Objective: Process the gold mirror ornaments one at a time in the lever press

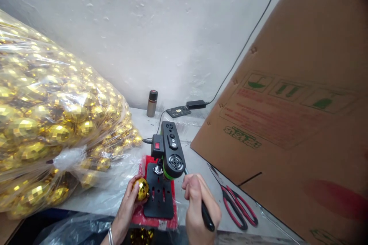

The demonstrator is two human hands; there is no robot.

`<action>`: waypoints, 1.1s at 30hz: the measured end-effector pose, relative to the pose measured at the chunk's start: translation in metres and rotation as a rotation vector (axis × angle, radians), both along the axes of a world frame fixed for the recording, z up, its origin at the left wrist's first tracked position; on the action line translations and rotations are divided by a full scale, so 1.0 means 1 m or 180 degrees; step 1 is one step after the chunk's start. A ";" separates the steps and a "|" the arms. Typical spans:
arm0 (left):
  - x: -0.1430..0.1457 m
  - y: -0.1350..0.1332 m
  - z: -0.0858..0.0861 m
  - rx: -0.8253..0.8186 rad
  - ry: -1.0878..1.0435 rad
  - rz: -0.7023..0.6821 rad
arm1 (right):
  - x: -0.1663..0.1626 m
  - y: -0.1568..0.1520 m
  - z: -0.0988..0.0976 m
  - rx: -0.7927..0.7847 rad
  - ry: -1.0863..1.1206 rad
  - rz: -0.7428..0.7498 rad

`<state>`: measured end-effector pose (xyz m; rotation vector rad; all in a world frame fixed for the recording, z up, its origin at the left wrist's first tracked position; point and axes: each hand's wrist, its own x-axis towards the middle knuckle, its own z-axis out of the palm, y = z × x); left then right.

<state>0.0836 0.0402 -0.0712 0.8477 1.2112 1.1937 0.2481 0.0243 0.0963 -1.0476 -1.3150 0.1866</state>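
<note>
A small black and green bench drill (pixel 169 153) stands on a black slotted base plate (pixel 160 199) over a red mat (pixel 155 220). My left hand (pixel 129 203) is closed around a small gold faceted ball (pixel 141 188), holding it at the base plate's left edge, just left of the drill's chuck. My right hand (pixel 199 208) is wrapped around the drill's black lever handle (pixel 207 216), to the right of the machine.
A big clear plastic bag of gold faceted balls (pixel 48 122) fills the left side. A large tilted cardboard box (pixel 290 122) takes up the right. Red-handled scissors (pixel 238 208) lie by the box. A small metal flask (pixel 152 103), a power adapter (pixel 196 104) and cable sit by the wall.
</note>
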 end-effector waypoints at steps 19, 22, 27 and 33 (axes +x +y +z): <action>0.034 0.013 -0.018 0.1278 0.1939 -0.0163 | 0.004 -0.005 -0.016 0.0024 -0.0121 0.0105; 0.036 0.013 -0.019 0.1296 0.1979 -0.0260 | 0.004 -0.004 -0.017 0.0051 -0.0098 0.0107; 0.039 0.009 -0.027 0.1556 0.2086 -0.0383 | 0.001 -0.003 -0.012 0.0039 -0.0029 0.0043; 0.044 0.007 -0.015 0.1722 0.2127 -0.0562 | 0.002 -0.005 -0.012 0.0012 -0.0069 0.0085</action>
